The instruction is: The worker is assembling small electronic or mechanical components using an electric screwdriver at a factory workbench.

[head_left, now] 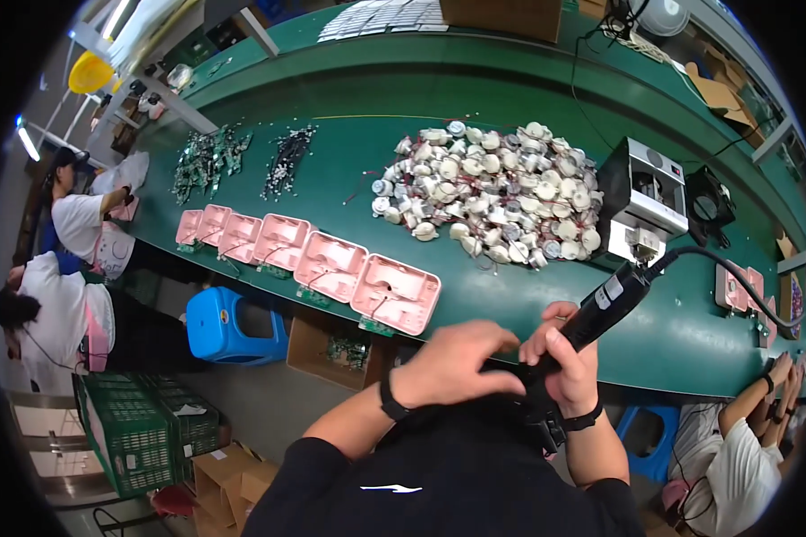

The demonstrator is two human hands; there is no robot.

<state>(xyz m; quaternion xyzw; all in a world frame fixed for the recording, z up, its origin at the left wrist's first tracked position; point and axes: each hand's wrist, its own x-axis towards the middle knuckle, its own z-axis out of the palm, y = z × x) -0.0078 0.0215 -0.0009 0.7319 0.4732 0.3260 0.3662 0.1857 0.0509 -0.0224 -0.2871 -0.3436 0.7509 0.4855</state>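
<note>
A black electric screwdriver (609, 302) is gripped in my right hand (570, 369), tilted with its corded end up toward the far right. My fingers and the dark shirt behind hide the lower end of the tool. Just left of it, my left hand (461, 360) is open, its thumb stretched toward the tool and nothing visible in its grasp. Beyond my left hand, a pink plastic housing (396, 294) lies on the green workbench (475, 291), first in a slanting row of several. Thin wires lie in these housings, and green circuit boards (375, 326) hang at their near edges.
A heap of white motor-like parts (501, 192) covers the bench's middle. Behind the screwdriver stands a black-and-white machine (649, 192). Circuit boards (210, 161) lie farther left. Below are a blue stool (219, 324) and a cardboard box (309, 356). Co-workers sit left and right.
</note>
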